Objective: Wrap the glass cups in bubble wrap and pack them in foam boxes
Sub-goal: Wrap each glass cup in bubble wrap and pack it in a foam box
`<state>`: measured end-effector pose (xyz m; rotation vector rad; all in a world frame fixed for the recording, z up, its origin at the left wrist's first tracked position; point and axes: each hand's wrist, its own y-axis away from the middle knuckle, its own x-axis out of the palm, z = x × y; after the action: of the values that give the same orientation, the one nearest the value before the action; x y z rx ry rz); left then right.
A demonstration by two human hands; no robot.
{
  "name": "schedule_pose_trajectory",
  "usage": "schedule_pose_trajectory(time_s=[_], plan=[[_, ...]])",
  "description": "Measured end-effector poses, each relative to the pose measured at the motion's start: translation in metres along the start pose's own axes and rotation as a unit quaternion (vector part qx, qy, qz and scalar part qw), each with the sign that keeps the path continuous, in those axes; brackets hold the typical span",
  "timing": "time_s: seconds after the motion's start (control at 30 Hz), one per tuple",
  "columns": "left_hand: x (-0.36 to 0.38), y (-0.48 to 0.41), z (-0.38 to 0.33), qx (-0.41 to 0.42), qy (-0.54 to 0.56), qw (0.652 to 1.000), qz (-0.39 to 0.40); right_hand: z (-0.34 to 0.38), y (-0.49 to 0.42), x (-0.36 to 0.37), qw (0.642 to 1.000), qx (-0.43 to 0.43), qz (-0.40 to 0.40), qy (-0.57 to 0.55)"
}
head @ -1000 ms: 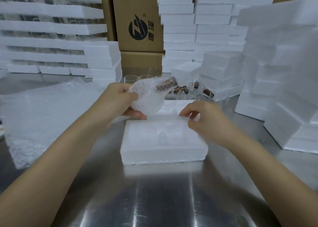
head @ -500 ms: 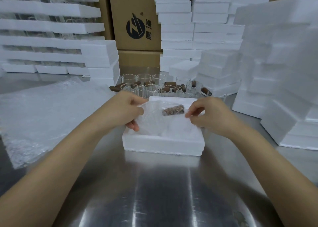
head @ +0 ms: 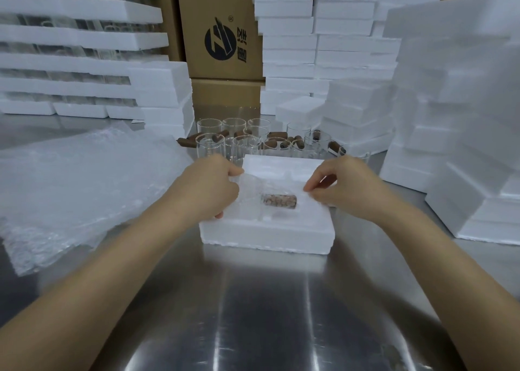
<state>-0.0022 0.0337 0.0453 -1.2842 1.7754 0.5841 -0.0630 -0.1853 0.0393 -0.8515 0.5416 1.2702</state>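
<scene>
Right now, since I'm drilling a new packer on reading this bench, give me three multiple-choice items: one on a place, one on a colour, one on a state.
1. Where is the wrapped cup? A inside the foam box; B beside the foam box; C lifted above the foam box.
2. What colour is the cork inside it? A white; B brown; C green.
3. How is its wrap held? A pinched by both hands; B touched by one hand only; C touched by no hand.
Answers: 1 A, it lies in the box's recess. 2 B, brown shows through the wrap. 3 A, the left hand and right hand each pinch an edge.
</scene>
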Motion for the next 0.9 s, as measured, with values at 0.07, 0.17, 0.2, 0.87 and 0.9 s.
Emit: schedule_pose_trajectory(time_s=[0.07, 0.17, 0.2, 0.87, 0.9], plan=[[-0.007, 0.003, 0.004, 0.009, 0.049, 0.999, 0.021, -0.005, -0.002, -0.008, 0.999, -0.010, -0.034, -0.020], [-0.022, 0.000, 0.015, 0.009, 0.113, 0.990, -0.088, -0.020, -0.005, -0.023, 0.997, -0.011, -0.069, 0.016], [-0.026, -0.002, 0.018, 0.006, 0.097, 0.986, -0.138, -0.025, -0.005, -0.026, 0.999, -0.012, -0.036, 0.038], [0.002, -0.006, 0.012, 0.020, 0.040, 0.994, -0.096, -0.032, -0.017, -0.023, 0.881, 0.022, -0.112, -0.459], [-0.001, -0.007, 0.014, 0.029, 0.037, 0.989, -0.140, -0.031, -0.019, -0.015, 0.878, 0.045, -0.115, -0.462]])
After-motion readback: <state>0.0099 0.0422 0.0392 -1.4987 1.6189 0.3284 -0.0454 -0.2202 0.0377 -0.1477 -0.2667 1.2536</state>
